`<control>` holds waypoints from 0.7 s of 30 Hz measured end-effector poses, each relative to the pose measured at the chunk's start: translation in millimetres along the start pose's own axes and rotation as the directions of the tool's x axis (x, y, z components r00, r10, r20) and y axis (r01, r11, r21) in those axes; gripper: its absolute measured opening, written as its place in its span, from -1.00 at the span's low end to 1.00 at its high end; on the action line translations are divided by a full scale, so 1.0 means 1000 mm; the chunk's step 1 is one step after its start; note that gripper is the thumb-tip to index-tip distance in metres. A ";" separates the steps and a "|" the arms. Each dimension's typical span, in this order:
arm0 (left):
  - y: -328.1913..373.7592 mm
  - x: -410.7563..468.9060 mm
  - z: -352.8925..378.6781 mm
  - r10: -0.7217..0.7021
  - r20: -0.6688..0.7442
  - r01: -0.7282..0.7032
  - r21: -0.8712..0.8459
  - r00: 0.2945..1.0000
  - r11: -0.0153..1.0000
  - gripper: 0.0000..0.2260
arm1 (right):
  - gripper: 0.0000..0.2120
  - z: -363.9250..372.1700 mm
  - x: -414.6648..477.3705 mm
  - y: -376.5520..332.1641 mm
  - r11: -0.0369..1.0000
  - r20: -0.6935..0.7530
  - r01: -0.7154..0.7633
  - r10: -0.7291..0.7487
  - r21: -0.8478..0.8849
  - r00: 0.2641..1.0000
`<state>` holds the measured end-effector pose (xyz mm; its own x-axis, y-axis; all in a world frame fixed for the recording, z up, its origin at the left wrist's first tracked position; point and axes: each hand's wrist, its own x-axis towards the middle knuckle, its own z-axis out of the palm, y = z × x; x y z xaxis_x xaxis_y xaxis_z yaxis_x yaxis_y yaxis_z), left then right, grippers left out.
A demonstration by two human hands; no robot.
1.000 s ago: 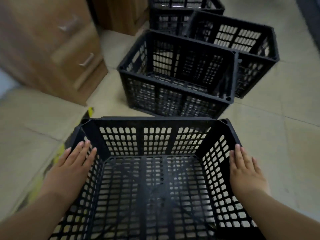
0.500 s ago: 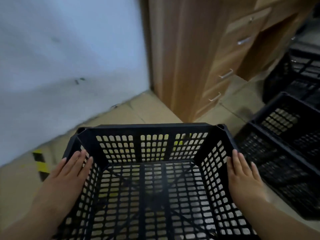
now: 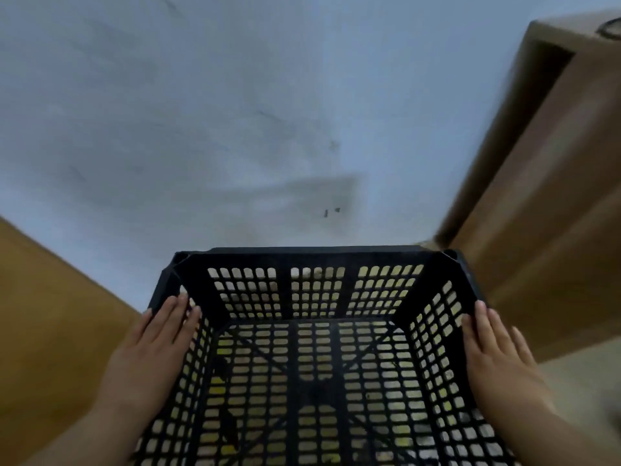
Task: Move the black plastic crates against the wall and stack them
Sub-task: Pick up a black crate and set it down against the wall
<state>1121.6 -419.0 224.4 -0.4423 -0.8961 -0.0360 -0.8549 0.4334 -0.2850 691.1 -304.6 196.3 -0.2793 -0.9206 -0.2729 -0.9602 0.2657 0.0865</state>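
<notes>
Scuffed pale wall [image 3: 235, 112], wooden furniture [image 3: 554, 196] right, another wooden surface [image 3: 43, 314] left

Pale floor [image 3: 576, 381] carries a wooden cabinet [image 3: 554, 223] standing at right.

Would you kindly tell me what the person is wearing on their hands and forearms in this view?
Nothing is worn. The left hand and right hand are bare, with no gloves, rings or watch visible. The left forearm and right forearm are bare as well, and no sleeve edge shows in the frame.
</notes>
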 end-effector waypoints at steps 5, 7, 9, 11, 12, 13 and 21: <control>-0.067 0.024 0.060 -0.028 0.027 0.030 -0.061 0.999 0.998 0.01 | -0.38 0.014 0.085 -0.057 0.973 -0.293 0.220 -0.231 -0.071 0.928; -0.084 0.029 0.082 -0.041 0.038 0.045 -0.106 0.998 0.993 0.01 | -0.41 0.025 0.114 -0.083 0.959 -0.313 0.280 -0.279 -0.040 0.908; -0.100 0.036 0.107 -0.066 0.052 0.071 -0.116 0.996 0.991 0.02 | -0.44 0.039 0.139 -0.108 0.956 -0.350 0.290 -0.285 -0.038 0.892; -0.113 0.038 0.135 -0.099 0.091 0.109 -0.113 0.991 0.988 0.03 | -0.43 0.059 0.161 -0.131 0.952 -0.339 0.302 -0.303 -0.059 0.890; -0.118 0.038 0.149 -0.120 0.103 0.132 -0.115 0.987 0.985 0.02 | -0.43 0.068 0.170 -0.141 0.950 -0.336 0.304 -0.309 -0.068 0.890; -0.121 0.038 0.163 -0.142 0.120 0.157 -0.121 0.982 0.980 0.00 | -0.41 0.078 0.179 -0.149 0.950 -0.337 0.301 -0.313 -0.088 0.888; -0.142 0.049 0.247 -0.152 0.266 0.194 -0.141 0.952 0.971 0.06 | -0.17 0.122 0.215 -0.206 0.933 -0.296 0.230 -0.310 -0.275 0.904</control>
<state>1288.1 -548.3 26.1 -0.2192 -0.9442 -0.2460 -0.9541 0.2602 -0.1485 827.8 -522.0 2.8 0.0469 -0.9989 0.0100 -0.9585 -0.0422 0.2820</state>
